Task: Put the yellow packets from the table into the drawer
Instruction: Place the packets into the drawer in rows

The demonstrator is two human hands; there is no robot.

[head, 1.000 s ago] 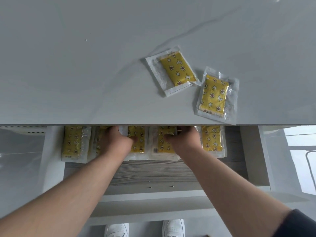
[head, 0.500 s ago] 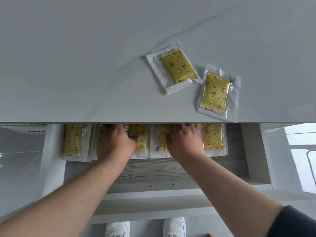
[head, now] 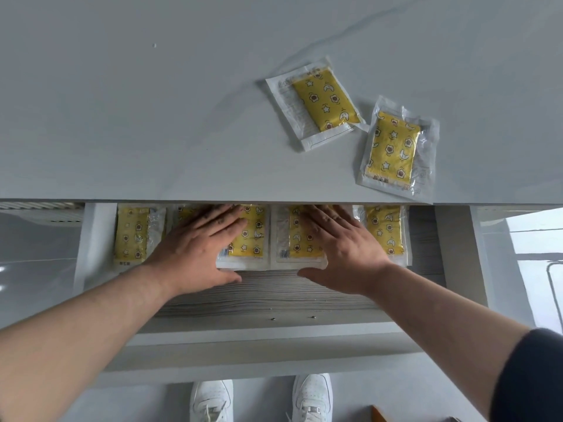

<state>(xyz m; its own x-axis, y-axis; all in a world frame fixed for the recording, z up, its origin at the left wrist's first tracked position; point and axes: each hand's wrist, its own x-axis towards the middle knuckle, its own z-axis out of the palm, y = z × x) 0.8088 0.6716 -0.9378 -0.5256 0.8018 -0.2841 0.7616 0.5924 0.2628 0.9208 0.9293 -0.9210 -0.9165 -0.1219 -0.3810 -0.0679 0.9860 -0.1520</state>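
Left fingers (head: 219,220): lying spread and flat, palm down, gripping nothing; the tips are resting on a drawer packet.
Right fingers (head: 320,222): likewise lying extended and flat, enclosing nothing; the tips are pressing on the neighbouring drawer packet.
Left hand (head: 195,251): covering the second packet from the left and overlapping the third packet (head: 249,236); the thumb is pointing toward the middle of the drawer.
Right hand (head: 344,251): lying over the fourth packet (head: 297,239) and reaching partly onto the fifth packet (head: 385,229).
Drawer packets: five are sitting side by side in one row at the back of the drawer, upper ends running under the counter edge (the leftmost packet (head: 132,236) is lying clear of both hands).
Drawer (head: 274,296): standing pulled out, showing a grey wood-grain floor in front of the row; white side walls are bounding it left and right.
Counter packets: two are lying on the counter (head: 122,117), right of centre; the upper packet (head: 320,102) is tilted, and the lower packet (head: 396,147) is sitting near the front edge, corners touching or nearly so.
Sleeve (head: 530,376): a dark cuff is covering the right upper forearm; the left forearm is bare.
Shoes (head: 310,397): a white pair is showing on the floor below the drawer front.
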